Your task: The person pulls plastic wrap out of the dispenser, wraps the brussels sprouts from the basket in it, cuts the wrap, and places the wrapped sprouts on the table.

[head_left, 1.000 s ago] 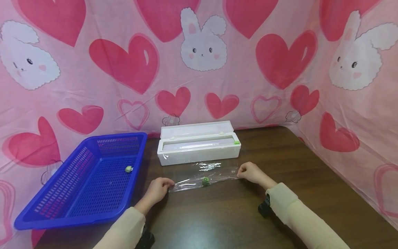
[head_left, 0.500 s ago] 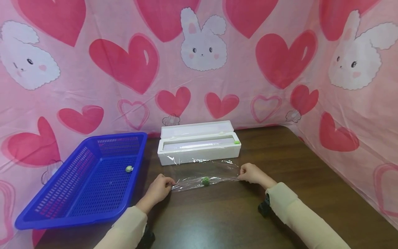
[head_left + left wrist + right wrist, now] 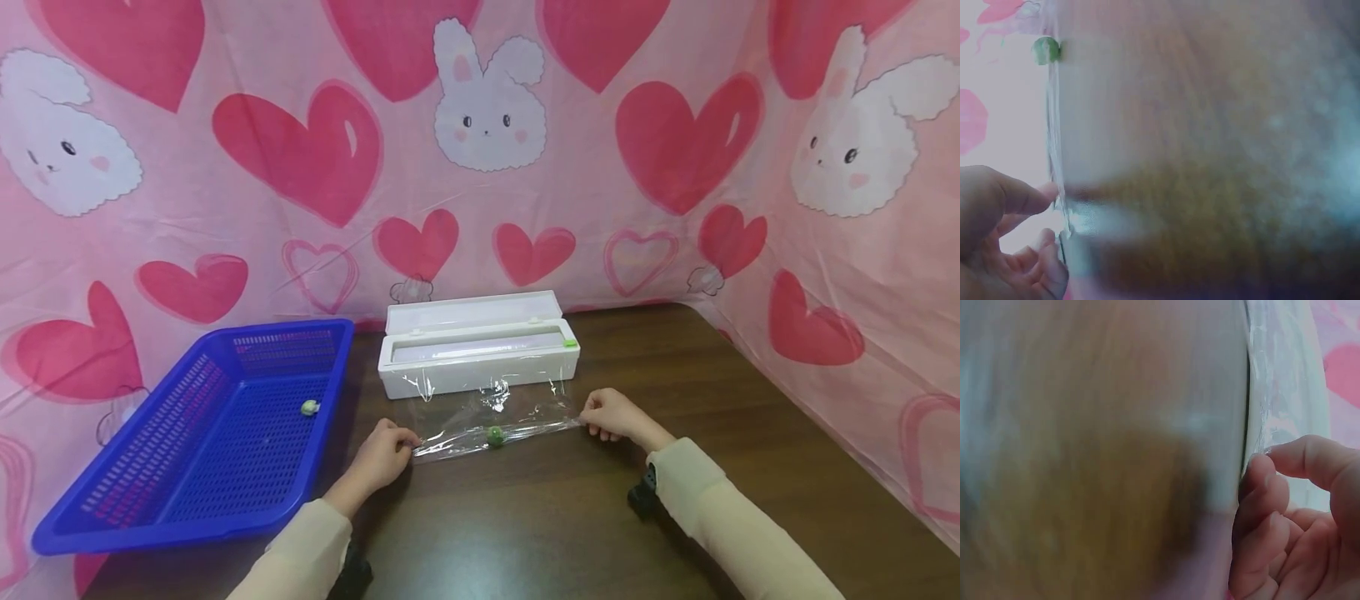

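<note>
A sheet of clear cling film (image 3: 465,421) stretches from the front of the white dispenser box (image 3: 480,367) toward me. My left hand (image 3: 381,457) pinches its near left corner between thumb and fingertips. At the near right corner my right hand (image 3: 617,415) pinches the film, its other fingers curled, as the right wrist view shows with the hand (image 3: 1304,512). Between the hands, at the film's near edge, lies a small round green thing (image 3: 495,436). In the left wrist view the green thing (image 3: 1045,50) shows pale streaks; its kind is unclear.
On the left stands a blue plastic basket (image 3: 247,529) with a small pale green-and-white object (image 3: 310,407) inside. The box's lid (image 3: 472,310) is raised at the back, and a green slider (image 3: 571,343) sits at its right end. All stand on a brown wooden table (image 3: 525,525).
My right hand has shifted slightly right, and the film's near edge looks drawn tighter. The green thing has turned and now looks rounder. My left hand has hardly moved.
</note>
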`<action>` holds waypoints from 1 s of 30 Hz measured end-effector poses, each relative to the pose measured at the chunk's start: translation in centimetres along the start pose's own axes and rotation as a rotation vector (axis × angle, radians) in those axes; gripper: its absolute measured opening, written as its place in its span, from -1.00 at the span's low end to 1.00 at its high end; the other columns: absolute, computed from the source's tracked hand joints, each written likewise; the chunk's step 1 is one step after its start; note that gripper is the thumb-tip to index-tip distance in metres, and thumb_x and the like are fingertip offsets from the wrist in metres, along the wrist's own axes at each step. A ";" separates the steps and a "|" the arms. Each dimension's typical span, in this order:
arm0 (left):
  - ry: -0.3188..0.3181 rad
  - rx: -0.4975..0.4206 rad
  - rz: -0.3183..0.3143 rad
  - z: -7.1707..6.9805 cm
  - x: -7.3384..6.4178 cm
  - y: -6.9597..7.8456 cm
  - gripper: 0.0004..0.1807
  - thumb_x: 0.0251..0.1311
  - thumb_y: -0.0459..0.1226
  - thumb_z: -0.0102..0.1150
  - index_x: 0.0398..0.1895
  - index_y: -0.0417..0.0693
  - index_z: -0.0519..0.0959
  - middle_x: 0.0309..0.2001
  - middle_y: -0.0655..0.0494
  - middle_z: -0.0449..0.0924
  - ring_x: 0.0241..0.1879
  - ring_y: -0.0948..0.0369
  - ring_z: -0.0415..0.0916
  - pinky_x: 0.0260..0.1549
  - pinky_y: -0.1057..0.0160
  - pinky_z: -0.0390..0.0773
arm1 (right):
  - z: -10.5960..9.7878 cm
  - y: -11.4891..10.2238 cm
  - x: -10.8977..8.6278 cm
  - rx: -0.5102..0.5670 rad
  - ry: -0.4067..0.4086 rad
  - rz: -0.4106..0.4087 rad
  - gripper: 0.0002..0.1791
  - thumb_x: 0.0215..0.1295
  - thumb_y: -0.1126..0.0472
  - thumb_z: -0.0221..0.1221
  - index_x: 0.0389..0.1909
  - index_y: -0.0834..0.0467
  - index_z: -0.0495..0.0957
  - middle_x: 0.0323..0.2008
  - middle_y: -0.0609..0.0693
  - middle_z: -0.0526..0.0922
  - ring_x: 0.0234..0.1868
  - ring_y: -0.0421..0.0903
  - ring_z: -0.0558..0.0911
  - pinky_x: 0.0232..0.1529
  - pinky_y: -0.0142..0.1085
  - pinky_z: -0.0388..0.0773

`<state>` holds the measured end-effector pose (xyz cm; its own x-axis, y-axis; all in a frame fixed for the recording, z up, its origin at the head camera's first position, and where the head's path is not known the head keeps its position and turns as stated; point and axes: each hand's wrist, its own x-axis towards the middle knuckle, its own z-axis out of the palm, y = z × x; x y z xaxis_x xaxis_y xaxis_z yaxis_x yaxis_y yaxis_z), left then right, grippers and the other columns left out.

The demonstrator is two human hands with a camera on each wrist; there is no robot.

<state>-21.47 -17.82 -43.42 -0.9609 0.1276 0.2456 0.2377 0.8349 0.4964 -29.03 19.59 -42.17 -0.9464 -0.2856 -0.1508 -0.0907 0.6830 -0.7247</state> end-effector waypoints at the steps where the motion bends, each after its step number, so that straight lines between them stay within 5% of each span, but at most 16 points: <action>1: 0.007 0.006 -0.006 -0.1 0.0 0.0 -0.83 -0.04 -0.48 0.13 -0.49 -0.06 0.66 -0.45 0.11 0.32 -0.43 0.13 0.33 -0.44 0.15 0.36 | -0.1 -0.1 0.0 -0.021 0.011 -0.007 -0.84 0.16 0.29 0.12 -0.58 0.21 0.42 -0.71 -0.01 0.47 -0.74 -0.17 0.41 -0.75 -0.37 0.35; 7: 0.045 0.048 -0.027 -0.2 0.2 0.7 -0.86 -0.03 -0.42 0.12 -0.47 -0.06 0.65 -0.47 0.13 0.31 -0.44 0.13 0.30 -0.48 0.16 0.32 | -0.9 -1.1 -0.3 -0.125 0.014 0.006 -0.88 0.10 0.31 0.10 -0.57 0.20 0.41 -0.74 0.00 0.47 -0.76 -0.16 0.41 -0.75 -0.36 0.38; 15: 0.056 -0.007 0.077 0.3 0.9 2.8 -0.90 -0.05 -0.44 0.17 -0.46 -0.11 0.64 -0.49 0.15 0.34 -0.47 0.19 0.31 -0.50 0.22 0.34 | -1.6 -1.5 -0.5 -0.014 -0.004 -0.002 -0.89 0.11 0.32 0.04 -0.56 0.23 0.41 -0.77 -0.02 0.48 -0.79 -0.20 0.42 -0.79 -0.40 0.34; 25: -0.152 -0.031 0.162 1.3 0.9 3.5 -0.95 0.00 -0.41 0.19 -0.46 -0.12 0.60 -0.43 0.13 0.37 -0.46 0.21 0.34 -0.45 0.20 0.37 | -2.0 -0.8 -0.6 0.079 -0.015 -0.003 -0.81 0.22 0.29 -0.02 -0.51 0.27 0.48 -0.75 -0.02 0.49 -0.76 -0.19 0.42 -0.76 -0.37 0.36; 30: -0.155 -0.020 0.177 1.4 0.5 2.8 -0.91 -0.04 -0.42 0.23 -0.43 -0.11 0.62 -0.39 0.09 0.43 -0.39 0.14 0.37 -0.40 0.16 0.37 | -2.1 -1.6 -0.9 0.044 0.025 -0.074 -0.82 0.29 0.26 0.04 -0.49 0.24 0.46 -0.72 -0.01 0.49 -0.75 -0.16 0.43 -0.75 -0.32 0.39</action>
<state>-21.48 -14.66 -43.05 -0.9138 0.3536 0.2000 0.4061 0.7817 0.4733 -28.71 20.16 -39.53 -0.9451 -0.3169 -0.0795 -0.1473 0.6304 -0.7622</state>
